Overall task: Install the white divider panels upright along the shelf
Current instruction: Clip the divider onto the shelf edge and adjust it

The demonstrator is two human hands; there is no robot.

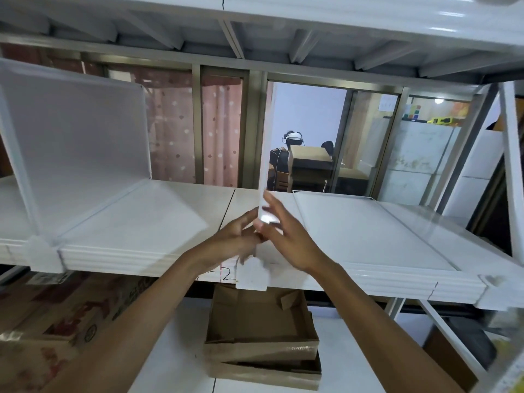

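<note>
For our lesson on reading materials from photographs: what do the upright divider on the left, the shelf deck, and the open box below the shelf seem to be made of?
Upright divider: probably plastic, translucent and frosted; light passes softly through it, and its edge is rimmed.
Shelf deck: likely painted metal, white and smooth; its front lip is ribbed and seams run between sections.
Open box: corrugated cardboard, brown and matte, with folded flaps.
</note>
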